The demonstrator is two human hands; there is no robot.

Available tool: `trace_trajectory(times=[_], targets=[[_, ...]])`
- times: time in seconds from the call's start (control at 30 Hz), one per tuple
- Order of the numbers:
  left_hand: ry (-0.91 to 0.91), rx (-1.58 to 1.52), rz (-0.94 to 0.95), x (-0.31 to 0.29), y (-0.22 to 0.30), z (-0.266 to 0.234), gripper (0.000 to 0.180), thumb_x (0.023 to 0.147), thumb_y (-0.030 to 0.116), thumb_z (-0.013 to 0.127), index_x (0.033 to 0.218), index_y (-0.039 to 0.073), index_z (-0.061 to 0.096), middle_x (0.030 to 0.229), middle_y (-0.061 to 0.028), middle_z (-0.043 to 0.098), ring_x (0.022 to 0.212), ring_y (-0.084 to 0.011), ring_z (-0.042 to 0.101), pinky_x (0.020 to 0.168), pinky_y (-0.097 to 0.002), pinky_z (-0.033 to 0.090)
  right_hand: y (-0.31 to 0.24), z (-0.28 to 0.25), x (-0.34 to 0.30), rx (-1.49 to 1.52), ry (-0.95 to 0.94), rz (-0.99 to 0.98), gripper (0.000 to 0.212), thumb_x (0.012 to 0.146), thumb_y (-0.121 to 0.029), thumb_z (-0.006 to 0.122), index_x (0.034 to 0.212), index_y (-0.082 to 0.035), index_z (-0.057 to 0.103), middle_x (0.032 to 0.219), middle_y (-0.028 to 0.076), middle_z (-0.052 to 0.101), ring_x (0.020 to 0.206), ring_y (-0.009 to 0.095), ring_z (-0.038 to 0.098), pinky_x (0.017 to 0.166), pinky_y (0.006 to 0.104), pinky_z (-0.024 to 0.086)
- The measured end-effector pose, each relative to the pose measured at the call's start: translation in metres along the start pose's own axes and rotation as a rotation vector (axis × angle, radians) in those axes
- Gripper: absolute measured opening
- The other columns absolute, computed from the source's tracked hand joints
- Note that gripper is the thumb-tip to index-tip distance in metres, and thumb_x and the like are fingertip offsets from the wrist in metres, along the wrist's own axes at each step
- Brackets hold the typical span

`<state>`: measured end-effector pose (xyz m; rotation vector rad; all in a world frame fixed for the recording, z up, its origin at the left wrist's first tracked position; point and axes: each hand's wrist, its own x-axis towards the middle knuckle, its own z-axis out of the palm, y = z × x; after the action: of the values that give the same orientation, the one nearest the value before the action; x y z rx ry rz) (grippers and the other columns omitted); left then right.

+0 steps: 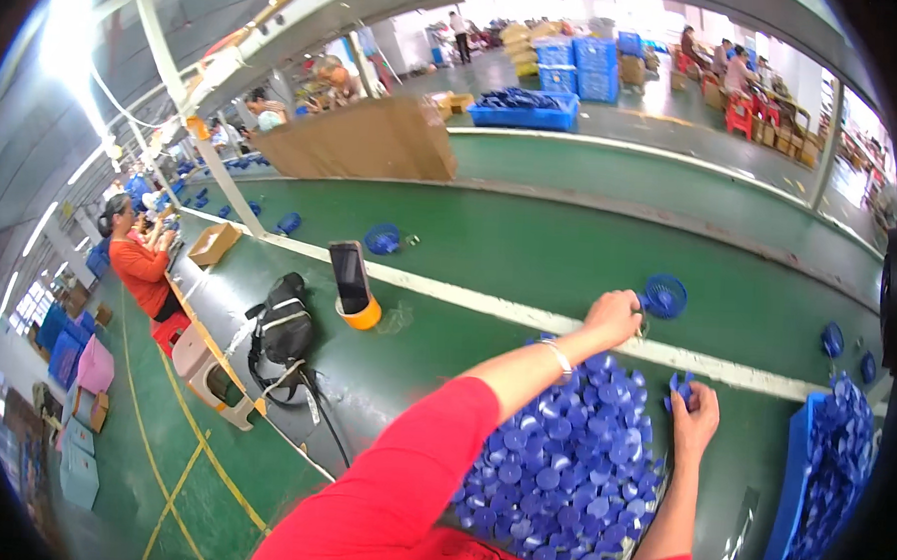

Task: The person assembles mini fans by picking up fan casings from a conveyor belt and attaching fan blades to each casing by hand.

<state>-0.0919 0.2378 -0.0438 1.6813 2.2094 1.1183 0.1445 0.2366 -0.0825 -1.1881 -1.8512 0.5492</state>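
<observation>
My left hand (615, 319) reaches over the white belt edge, its fingers closed at the short handle of a blue round slatted piece, like a small fan cage (666, 297). That piece is over the green conveyor belt (530, 256). Nearer to me, my right hand (696, 421) pinches a small blue plastic part (680, 390); its exact shape is partly covered by the fingers. Between my arms spreads a heap of small blue plastic discs (560, 475) on the table, and my left forearm hides part of its far side.
A blue bin (794, 495) full of blue parts stands at the right. Left of my arm are a phone (349, 276) on an orange tape roll (359, 314) and a black bag (286, 323). More slatted pieces (381, 239) lie along the belt. A co-worker (139, 266) is at the far left.
</observation>
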Motion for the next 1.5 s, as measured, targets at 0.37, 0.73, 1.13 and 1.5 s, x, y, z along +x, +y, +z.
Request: trace_trajectory(times=[0.37, 0.73, 1.13, 1.5], targets=[[-0.138, -0.093, -0.406, 0.078, -0.001, 0.068, 0.039, 0.075, 0.020, 0.062, 0.106, -0.003, 0.055, 0.095, -0.0210, 0.062, 0.082, -0.0285, 0.064, 0.069, -0.0379, 0.053, -0.013, 0.008, 0.001, -0.104, -0.016, -0.121, 0.030, 0.056, -0.010, 0.073, 0.082, -0.005, 0.059, 0.071, 0.006, 0.048, 0.070, 0.024, 0.048, 0.068, 0.0357, 0.038], [-0.409, -1.361, -0.450, -0.004, 0.040, -0.015, 0.036, 0.073, -0.002, 0.051, 0.108, 0.006, 0.051, 0.092, -0.0094, 0.059, 0.074, -0.0190, 0.060, 0.068, -0.0357, 0.055, -0.005, 0.004, 0.004, 0.195, 0.090, -0.017, 0.028, 0.071, -0.004, 0.065, 0.098, 0.001, 0.057, 0.074, 0.006, 0.046, 0.066, 0.018, 0.045, 0.062, 0.0295, 0.040], [-0.190, -1.203, -0.394, -0.118, 0.050, -0.044, 0.035, 0.094, 0.031, 0.043, 0.119, 0.007, 0.043, 0.102, -0.0017, 0.057, 0.089, -0.0105, 0.056, 0.071, -0.0262, 0.046, -0.099, -0.020, -0.030, -0.045, 0.155, -0.656, 0.037, 0.069, -0.012, 0.066, 0.102, 0.001, 0.055, 0.089, 0.015, 0.050, 0.083, 0.033, 0.047, 0.077, 0.0426, 0.037], [0.008, -0.579, -0.099, -0.151, 0.057, -0.057, 0.046, 0.095, 0.038, 0.036, 0.126, 0.004, 0.035, 0.114, -0.0253, 0.053, 0.109, -0.0384, 0.051, 0.089, -0.0404, 0.040, -0.106, -0.014, -0.045, 0.008, -0.008, -0.675, 0.034, 0.070, -0.012, 0.064, 0.101, 0.001, 0.054, 0.090, 0.017, 0.050, 0.087, 0.035, 0.047, 0.081, 0.0446, 0.036]])
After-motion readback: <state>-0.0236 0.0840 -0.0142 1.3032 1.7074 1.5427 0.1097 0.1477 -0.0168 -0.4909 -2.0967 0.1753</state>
